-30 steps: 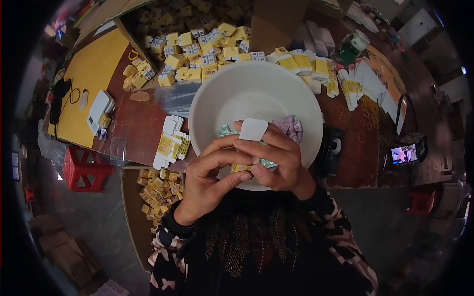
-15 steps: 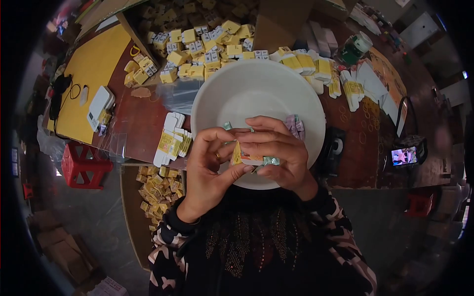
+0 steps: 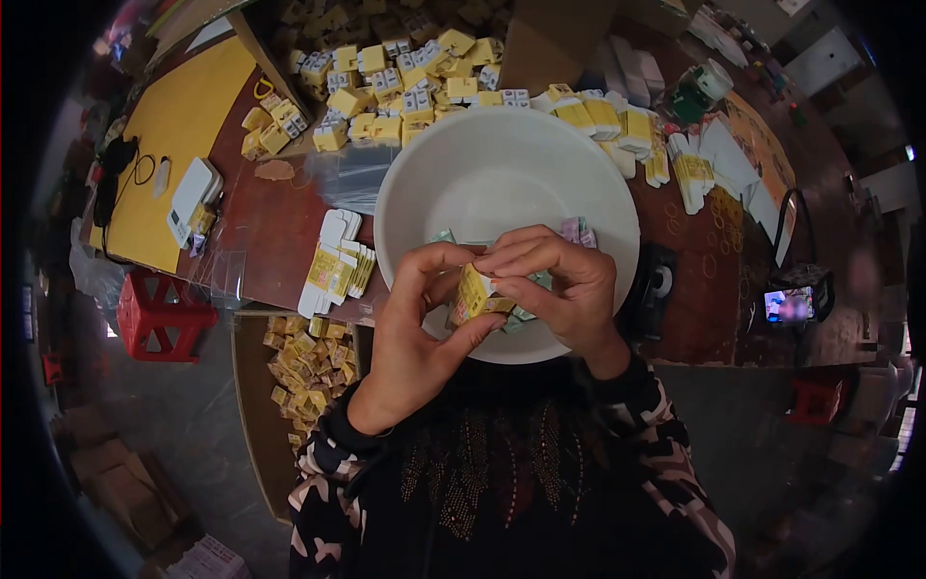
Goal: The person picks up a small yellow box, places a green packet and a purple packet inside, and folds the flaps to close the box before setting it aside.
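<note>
Over the near part of a white basin (image 3: 415,193), a small yellow carton (image 3: 479,294) sits between my two hands. My left hand (image 3: 415,328) grips its side, with the thumb underneath and the fingers bent at the top. The thumb and fingers of my right hand (image 3: 569,285) pinch the carton's upper end. Green packets (image 3: 526,318) lie in the basin, partly hidden behind my hands. A purple packet (image 3: 579,232) rests in the basin beyond my right fingers.
Flattened yellow-and-white cartons (image 3: 338,265) lie left of the basin, with more bundles (image 3: 690,174) at the right. Yellow-and-white boxes (image 3: 415,82) are heaped at the back. Below the table's left side, an open cardboard box (image 3: 253,415) holds small yellow cartons. A red stool (image 3: 164,314) stands left.
The carton has turned more upright, showing its yellow face. My right fingers have drawn together at its top end, and the green packet beside it now shows lower in the basin.
</note>
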Demonstrator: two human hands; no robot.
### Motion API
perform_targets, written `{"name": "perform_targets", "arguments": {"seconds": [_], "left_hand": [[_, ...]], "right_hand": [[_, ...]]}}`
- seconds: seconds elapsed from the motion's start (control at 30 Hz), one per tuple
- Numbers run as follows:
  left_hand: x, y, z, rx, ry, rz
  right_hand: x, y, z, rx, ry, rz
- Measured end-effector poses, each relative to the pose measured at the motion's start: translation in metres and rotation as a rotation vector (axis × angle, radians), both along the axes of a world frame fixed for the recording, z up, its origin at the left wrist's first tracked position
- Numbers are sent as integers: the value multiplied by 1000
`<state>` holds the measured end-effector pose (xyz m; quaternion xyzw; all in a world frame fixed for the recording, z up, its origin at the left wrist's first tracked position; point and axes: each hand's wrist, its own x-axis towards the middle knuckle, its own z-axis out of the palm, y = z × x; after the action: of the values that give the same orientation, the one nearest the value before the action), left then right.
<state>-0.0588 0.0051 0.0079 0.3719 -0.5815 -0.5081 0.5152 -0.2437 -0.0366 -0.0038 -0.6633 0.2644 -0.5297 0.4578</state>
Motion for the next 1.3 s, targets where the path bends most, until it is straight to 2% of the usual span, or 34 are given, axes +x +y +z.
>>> {"name": "perform_targets", "arguments": {"seconds": [0.1, 0.23, 0.27, 0.5, 0.53, 0.6, 0.67, 0.7, 0.77, 0.8, 0.83, 0.9, 0.93, 1.0, 1.1, 1.23, 1.3], "left_hand": [[-1, 1, 0, 22, 36, -14], [-2, 2, 2, 60, 161, -69], [-2, 2, 2, 60, 161, -68], [6, -1, -9, -43, 55, -78], [7, -1, -9, -48, -6, -82], [5, -1, -2, -5, 50, -63], [8, -5, 0, 40, 104, -41], [13, -12, 0, -14, 151, 61], [28, -22, 6, -31, 214, 242], [37, -25, 12, 3, 232, 318], [47, -29, 8, 6, 278, 326], [61, -31, 6, 94, 336, 282], [64, -32, 6, 179, 391, 248], [62, -32, 4, 209, 418, 221], [60, -33, -2, 275, 470, 141], [63, -34, -11, 368, 508, 23], [61, -34, -16, 361, 505, 10]], "right_hand": [[-2, -2, 2, -42, 42, 6], [-9, -7, 6, -302, 175, -8], [-10, -8, 6, -410, 213, -3], [-10, -8, -3, -554, 293, -39], [-10, -9, -4, -536, 276, -16], [-8, -7, -1, -518, 258, 9], [-3, 2, 5, 102, -96, -39], [-9, -4, 6, 106, -96, -39], [-32, -31, 7, 193, 208, -115], [-36, -43, 6, 176, 487, -129], [-37, -51, 1, 179, 488, -135], [-34, -64, -16, -83, 1091, 153], [-29, -68, -23, -86, 1092, 155], [-14, -73, -38, -283, 1198, 232], [3, -80, -68, -344, 1205, 214], [9, -81, -75, -357, 1270, 249], [9, -80, -70, -229, 1320, 337]]}}
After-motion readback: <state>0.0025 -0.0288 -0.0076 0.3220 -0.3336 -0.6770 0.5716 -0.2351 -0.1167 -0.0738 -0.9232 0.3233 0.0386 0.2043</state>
